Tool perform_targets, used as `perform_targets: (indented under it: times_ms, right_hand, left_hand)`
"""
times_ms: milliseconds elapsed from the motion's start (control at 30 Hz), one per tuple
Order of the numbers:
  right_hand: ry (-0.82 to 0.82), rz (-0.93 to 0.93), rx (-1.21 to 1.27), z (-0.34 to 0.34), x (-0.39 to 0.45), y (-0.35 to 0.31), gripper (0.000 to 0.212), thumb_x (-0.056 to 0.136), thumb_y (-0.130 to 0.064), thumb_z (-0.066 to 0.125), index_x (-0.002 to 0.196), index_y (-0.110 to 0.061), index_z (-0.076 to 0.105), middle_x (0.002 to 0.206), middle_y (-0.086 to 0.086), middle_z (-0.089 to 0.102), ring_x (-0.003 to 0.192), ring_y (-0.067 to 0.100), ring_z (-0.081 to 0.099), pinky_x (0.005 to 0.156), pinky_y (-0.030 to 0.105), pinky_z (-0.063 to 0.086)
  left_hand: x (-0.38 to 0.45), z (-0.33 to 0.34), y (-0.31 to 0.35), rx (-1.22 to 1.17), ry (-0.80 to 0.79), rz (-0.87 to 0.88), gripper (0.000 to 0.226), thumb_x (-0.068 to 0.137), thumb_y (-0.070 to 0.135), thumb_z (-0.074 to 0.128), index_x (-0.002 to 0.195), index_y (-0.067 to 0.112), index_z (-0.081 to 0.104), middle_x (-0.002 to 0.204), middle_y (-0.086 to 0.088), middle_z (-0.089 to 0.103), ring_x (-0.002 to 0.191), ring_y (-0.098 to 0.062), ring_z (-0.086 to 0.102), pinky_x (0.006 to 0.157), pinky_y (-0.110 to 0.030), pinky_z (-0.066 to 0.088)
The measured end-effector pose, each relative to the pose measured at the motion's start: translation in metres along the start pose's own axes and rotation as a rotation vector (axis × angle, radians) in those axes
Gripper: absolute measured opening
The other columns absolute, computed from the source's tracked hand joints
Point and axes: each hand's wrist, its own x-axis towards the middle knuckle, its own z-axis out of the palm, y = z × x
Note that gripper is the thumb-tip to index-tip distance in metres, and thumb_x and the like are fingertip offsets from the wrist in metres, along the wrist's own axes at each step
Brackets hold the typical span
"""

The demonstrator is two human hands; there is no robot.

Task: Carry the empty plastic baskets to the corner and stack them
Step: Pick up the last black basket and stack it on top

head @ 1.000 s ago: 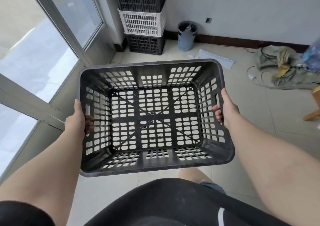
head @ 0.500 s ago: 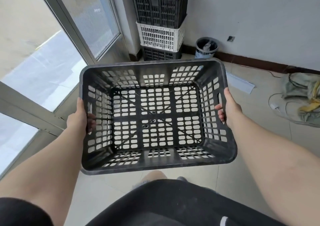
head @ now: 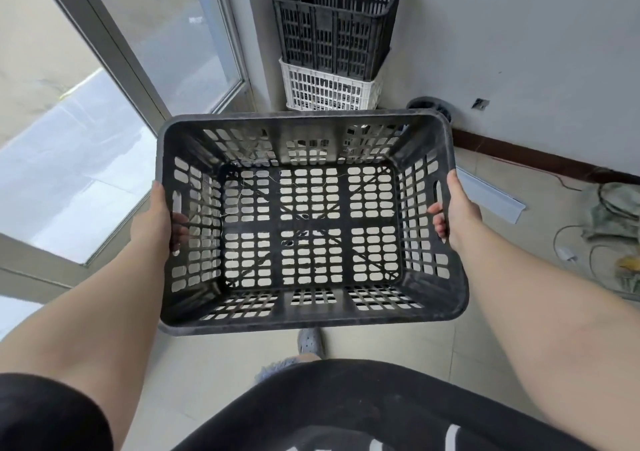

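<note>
I carry an empty black slotted plastic basket (head: 308, 125) level in front of me, above the floor. My left hand (head: 154, 222) grips its left handle slot, fingers curled through to the inside. My right hand (head: 459, 208) grips the right handle slot the same way. Straight ahead in the corner stands a stack of baskets: a black basket (head: 336, 25) on top of a white basket (head: 329, 92). The carried basket hides the bottom of the stack.
A glass door with a grey frame (head: 114, 45) runs along the left. A dark bin (head: 431, 106) stands by the wall right of the stack. A flat grey strip (head: 491, 196), cables and a cloth pile (head: 613, 215) lie on the tiled floor at right.
The corner stack has come closer and now sits just beyond the basket's far rim. Both hands keep the same grip on the handles.
</note>
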Motion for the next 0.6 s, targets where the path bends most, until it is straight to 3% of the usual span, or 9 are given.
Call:
perform_targets:
  times_ms: [167,300,433,600]
  right_hand:
    - [0.021,-0.020,0.020,0.050,0.027,-0.058,0.070,0.078,-0.078,0.045,0.063,-0.011,0.056,0.052,0.000,0.046,0.041,0.013,0.036,0.045,0.024,0.033]
    - [0.006,-0.017,0.027,0.084,0.053,-0.098,0.072,0.077,-0.080,0.044,0.064,-0.010,0.056,0.051,0.000,0.045,0.041,0.013,0.035,0.046,0.023,0.032]
    - [-0.032,-0.006,0.027,0.115,0.089,-0.138,0.075,0.074,-0.084,0.042,0.064,-0.011,0.055,0.052,0.000,0.043,0.040,0.012,0.034,0.045,0.023,0.031]
    - [-0.079,-0.015,0.006,0.152,0.143,-0.201,0.076,0.073,-0.085,0.040,0.067,-0.011,0.055,0.052,-0.002,0.043,0.040,0.011,0.035,0.045,0.022,0.032]
  left_hand:
    - [0.060,0.019,0.056,-0.014,-0.001,-0.011,0.077,0.085,0.074,0.030,0.065,0.005,0.056,0.034,-0.005,0.051,0.048,-0.023,0.047,0.048,-0.027,0.036]
    - [0.103,0.033,0.097,-0.022,0.004,0.008,0.076,0.085,0.075,0.030,0.065,0.006,0.055,0.050,-0.010,0.053,0.049,-0.022,0.047,0.049,-0.028,0.036]
    - [0.142,0.052,0.138,-0.036,0.012,0.009,0.078,0.083,0.077,0.030,0.063,0.005,0.055,0.029,-0.002,0.047,0.047,-0.024,0.046,0.048,-0.028,0.036]
    - [0.183,0.088,0.195,-0.034,0.061,0.032,0.076,0.084,0.075,0.034,0.063,0.005,0.055,0.027,-0.001,0.046,0.046,-0.022,0.046,0.047,-0.028,0.037]
